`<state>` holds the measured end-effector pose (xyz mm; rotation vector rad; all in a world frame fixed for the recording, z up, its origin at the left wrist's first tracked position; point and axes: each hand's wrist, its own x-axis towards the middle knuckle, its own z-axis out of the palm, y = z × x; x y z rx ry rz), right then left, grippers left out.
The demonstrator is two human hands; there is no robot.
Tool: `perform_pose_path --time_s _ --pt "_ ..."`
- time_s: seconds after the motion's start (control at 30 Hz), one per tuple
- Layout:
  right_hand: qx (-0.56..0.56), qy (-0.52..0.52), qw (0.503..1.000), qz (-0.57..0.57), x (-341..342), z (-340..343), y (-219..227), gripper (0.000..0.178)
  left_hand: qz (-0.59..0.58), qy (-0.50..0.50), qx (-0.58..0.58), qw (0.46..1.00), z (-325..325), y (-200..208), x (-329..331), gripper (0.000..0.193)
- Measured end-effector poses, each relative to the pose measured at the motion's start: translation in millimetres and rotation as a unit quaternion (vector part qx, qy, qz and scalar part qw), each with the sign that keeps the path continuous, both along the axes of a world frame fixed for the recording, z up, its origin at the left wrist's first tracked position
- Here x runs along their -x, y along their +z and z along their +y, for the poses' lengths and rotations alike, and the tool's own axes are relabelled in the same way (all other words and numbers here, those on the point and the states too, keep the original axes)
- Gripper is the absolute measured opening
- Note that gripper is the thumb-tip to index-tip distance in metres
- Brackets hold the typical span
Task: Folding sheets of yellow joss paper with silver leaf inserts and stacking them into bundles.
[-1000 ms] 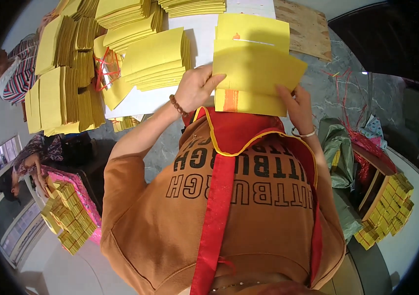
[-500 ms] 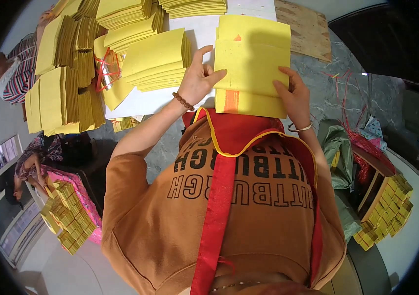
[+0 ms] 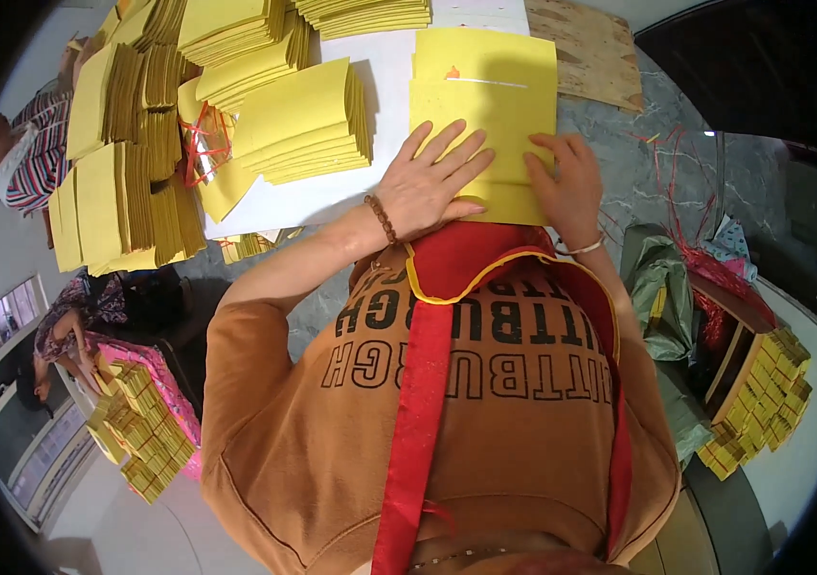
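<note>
A stack of yellow paper sheets (image 3: 485, 57) lies at the table's near edge, right in front of my red, yellow-edged apron (image 3: 485, 254). Across its top sheet runs a fold line, and a small orange mark shows near the upper left. My left hand (image 3: 432, 182) rests flat on the lower left of the paper, fingers spread. At the right edge my right hand (image 3: 569, 187) curls its fingers and thumb over the sheets; how much it grips underneath is hidden. A beaded bracelet circles my left wrist, a pale bangle my right.
Left of my hands, a fanned yellow paper pile (image 3: 298, 120) lies on the white tabletop (image 3: 385, 96). Several taller stacks (image 3: 107, 196) stand farther left, near red ties (image 3: 203, 144). A plywood board (image 3: 586, 57) lies at the far right. Two other people are on the left.
My left hand has gone from a raised, half-curled pose at the paper's left edge to lying flat on it. The orange strip at the bottom is now covered. My right hand stays at the edge.
</note>
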<state>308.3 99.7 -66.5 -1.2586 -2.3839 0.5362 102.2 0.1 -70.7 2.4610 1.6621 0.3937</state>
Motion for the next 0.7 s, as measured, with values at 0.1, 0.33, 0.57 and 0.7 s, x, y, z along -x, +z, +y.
perform_pose_path --time_s 0.1,0.33,0.57,0.7 --pt "-0.187 0.029 0.982 -0.017 3.6 -21.0 7.3 0.044 0.0 -0.001 0.006 1.0 5.1 1.1 1.7 0.065" --pt "-0.08 0.115 0.988 -0.065 -19.9 -45.9 -14.6 0.049 -0.035 0.028 -0.045 0.998 9.9 -2.0 1.9 0.054" --pt "-0.125 0.077 0.985 -0.088 -36.1 -49.7 -17.8 0.045 0.103 -0.023 -0.118 0.987 11.0 8.5 0.7 0.05" --pt "-0.057 0.087 0.992 -0.068 -35.4 -36.9 -8.7 0.038 0.158 0.03 -0.117 0.98 18.1 8.5 -13.8 0.049"
